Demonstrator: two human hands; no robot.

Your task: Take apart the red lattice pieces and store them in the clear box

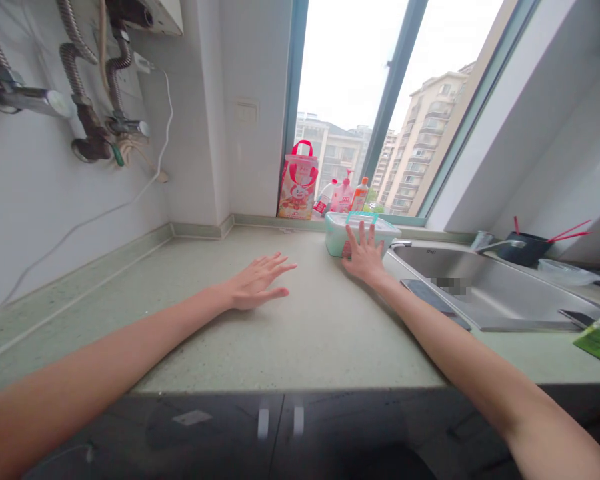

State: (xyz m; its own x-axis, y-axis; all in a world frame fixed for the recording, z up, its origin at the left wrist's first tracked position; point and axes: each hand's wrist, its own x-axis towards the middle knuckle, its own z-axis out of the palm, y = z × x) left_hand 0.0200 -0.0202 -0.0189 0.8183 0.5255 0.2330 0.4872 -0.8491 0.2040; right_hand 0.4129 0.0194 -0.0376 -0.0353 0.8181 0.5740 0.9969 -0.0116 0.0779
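My left hand (260, 283) hovers low over the pale green countertop (300, 333), fingers spread and nothing in it. Farther back, my right hand (366, 255) is at the front of a mint-green plastic box (336, 237) with a pale lid and a teal handle. Its fingers are spread over the box's near face, and whether they press on it I cannot tell. The box stands at the back of the counter, below the window and left of the sink. My right hand hides part of its front.
A steel sink (480, 280) lies to the right, a dark flat object (427, 297) on its near-left rim. On the sill stand a red-handled bag (299, 190), a pink pump bottle (343, 197) and an orange-capped bottle (360, 195). A white cable (95, 217) hangs at left.
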